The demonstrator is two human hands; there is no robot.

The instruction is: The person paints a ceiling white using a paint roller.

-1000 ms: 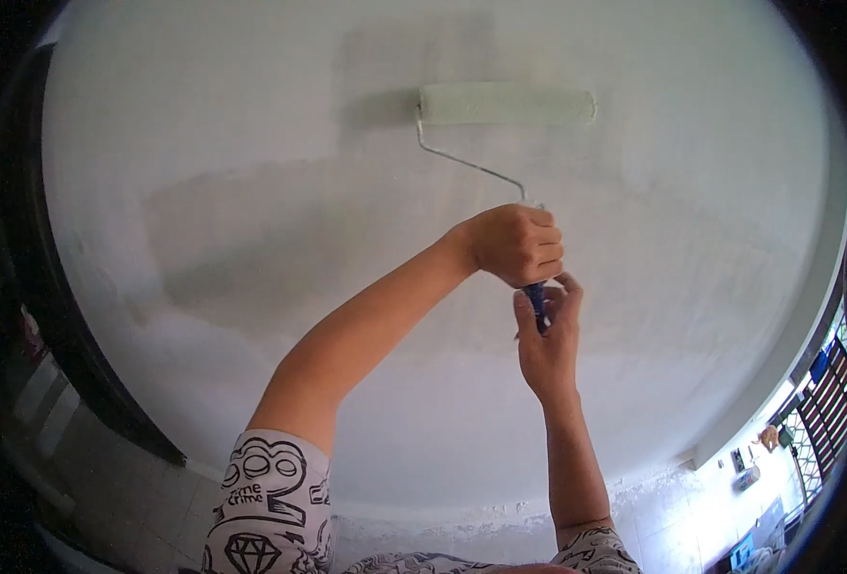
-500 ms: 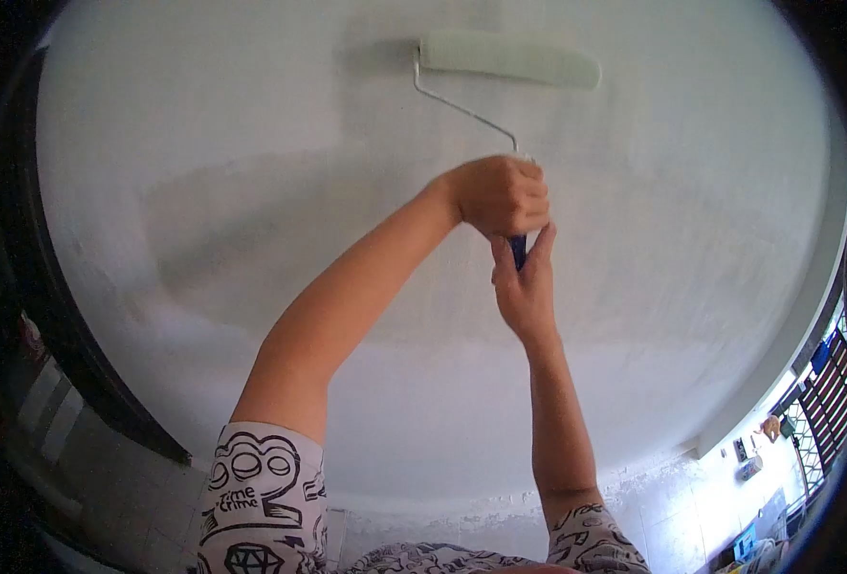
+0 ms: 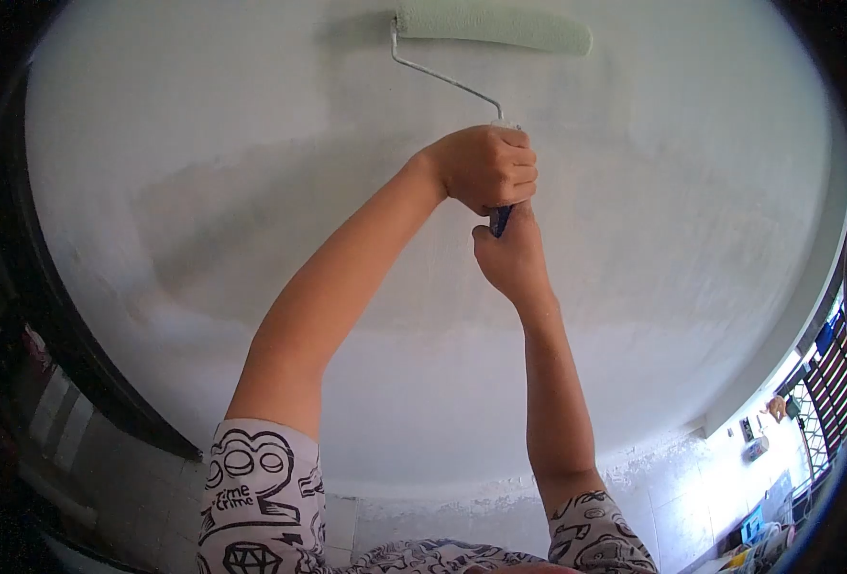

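Overhead, the pale ceiling (image 3: 691, 239) shows a darker rolled band across centre-left with the rest seemingly unfinished, while the paint roller (image 3: 492, 26) presses at top centre, left hand (image 3: 485, 167) and right hand (image 3: 509, 258) clenched on its handle.

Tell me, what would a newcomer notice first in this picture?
First, the paint roller pressed against the white wall near the top. Next, the left hand closed on its handle in the centre, with the right hand gripping the blue end just below.
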